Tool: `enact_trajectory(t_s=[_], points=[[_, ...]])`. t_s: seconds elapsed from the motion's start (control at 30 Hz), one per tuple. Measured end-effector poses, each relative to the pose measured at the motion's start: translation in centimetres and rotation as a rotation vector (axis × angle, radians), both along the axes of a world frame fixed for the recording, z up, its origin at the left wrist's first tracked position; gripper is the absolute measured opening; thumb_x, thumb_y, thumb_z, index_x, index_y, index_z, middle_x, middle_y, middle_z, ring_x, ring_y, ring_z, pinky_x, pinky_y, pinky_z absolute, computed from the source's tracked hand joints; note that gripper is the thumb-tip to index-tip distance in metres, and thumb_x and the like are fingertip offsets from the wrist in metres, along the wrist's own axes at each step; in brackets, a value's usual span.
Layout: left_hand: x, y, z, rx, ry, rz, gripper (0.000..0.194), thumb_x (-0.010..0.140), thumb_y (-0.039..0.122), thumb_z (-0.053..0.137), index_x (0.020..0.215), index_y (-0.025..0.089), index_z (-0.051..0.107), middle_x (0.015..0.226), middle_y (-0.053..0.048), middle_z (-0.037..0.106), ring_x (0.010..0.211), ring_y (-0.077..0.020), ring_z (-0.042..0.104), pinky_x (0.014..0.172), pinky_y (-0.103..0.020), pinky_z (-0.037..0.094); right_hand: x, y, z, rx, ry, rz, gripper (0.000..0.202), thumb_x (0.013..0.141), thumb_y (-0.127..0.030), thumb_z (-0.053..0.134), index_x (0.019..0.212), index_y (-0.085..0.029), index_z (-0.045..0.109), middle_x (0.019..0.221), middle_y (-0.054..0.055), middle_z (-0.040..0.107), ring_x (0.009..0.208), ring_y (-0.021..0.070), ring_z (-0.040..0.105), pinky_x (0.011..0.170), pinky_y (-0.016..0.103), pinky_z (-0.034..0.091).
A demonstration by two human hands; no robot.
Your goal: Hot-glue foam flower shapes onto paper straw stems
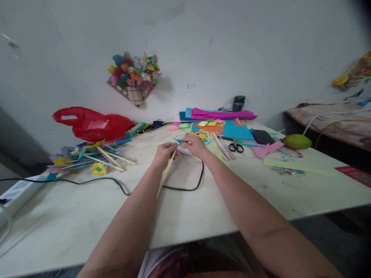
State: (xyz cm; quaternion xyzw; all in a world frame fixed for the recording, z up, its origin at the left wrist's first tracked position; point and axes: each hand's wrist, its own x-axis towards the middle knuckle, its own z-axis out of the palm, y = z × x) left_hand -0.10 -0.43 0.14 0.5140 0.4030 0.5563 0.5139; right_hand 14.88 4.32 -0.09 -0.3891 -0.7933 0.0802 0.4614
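Observation:
My left hand (165, 153) is closed on a long pale yellow strip (164, 177), which slants down toward the table's front. A small blue paper piece (178, 141) sits between the fingertips of both hands, at the strip's upper end. My right hand (194, 145) pinches this blue piece from the right side. A bit of orange shows under the right fingers, too small to make out. Just right of my right hand lie loose yellow and purple strips (219, 146), with black-handled scissors (236, 146) beside them.
Paper flowers on strips (98, 168) and a red plastic bag (98, 125) are on the left. A black cable (185, 189) loops below the hands. Coloured sheets (237, 129), a phone (263, 136), a green fruit (297, 141) and paper scraps (288, 172) lie to the right.

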Motion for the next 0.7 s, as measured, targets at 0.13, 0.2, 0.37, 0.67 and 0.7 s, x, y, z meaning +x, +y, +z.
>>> enact_trajectory(t_s=[0.13,0.2,0.37,0.67,0.7], points=[[0.0,0.04,-0.02,0.002,0.007,-0.005,0.023,0.058,0.03,0.068,0.07,0.012,0.058,0.048,-0.002,0.059,0.034,-0.0102,0.047,0.037,-0.023,0.033,0.05,0.28,-0.2,0.004,0.038,0.051,0.021,0.073,-0.011,0.058,0.082,-0.024,0.072,0.086,0.003,0.065,0.086,0.0171,0.058,0.078,0.03,0.045],[-0.01,0.06,-0.04,0.003,0.007,-0.008,0.022,0.058,0.029,0.067,0.07,0.012,0.058,0.048,-0.002,0.059,0.034,-0.0103,0.047,0.037,-0.023,0.033,0.05,0.36,-0.25,0.005,0.046,0.061,0.021,0.072,-0.011,0.058,0.081,-0.024,0.071,0.087,0.003,0.065,0.087,0.0171,0.058,0.079,0.03,0.045],[-0.08,0.19,-0.19,0.016,-0.001,-0.015,0.022,0.059,0.028,0.067,0.07,0.012,0.058,0.048,-0.002,0.059,0.035,-0.0105,0.048,0.038,-0.023,0.034,0.04,0.39,-0.27,0.001,0.06,0.083,0.019,0.072,-0.01,0.058,0.078,-0.023,0.071,0.088,0.003,0.065,0.088,0.0174,0.059,0.079,0.03,0.045],[-0.08,0.3,-0.53,0.062,-0.004,-0.016,0.025,0.058,0.028,0.068,0.074,0.011,0.058,0.049,-0.002,0.061,0.036,-0.0105,0.049,0.039,-0.023,0.035,-0.15,0.64,-0.3,-0.016,0.024,0.091,0.018,0.072,-0.009,0.058,0.079,-0.02,0.07,0.089,0.004,0.066,0.087,0.0176,0.06,0.079,0.031,0.047],[-0.08,0.32,-0.57,0.067,-0.002,-0.014,0.025,0.058,0.028,0.068,0.074,0.011,0.058,0.049,-0.002,0.061,0.036,-0.0105,0.049,0.039,-0.023,0.035,-0.18,0.62,-0.32,-0.01,0.02,0.093,0.018,0.072,-0.009,0.058,0.08,-0.02,0.07,0.089,0.004,0.066,0.087,0.0175,0.06,0.079,0.031,0.047]])
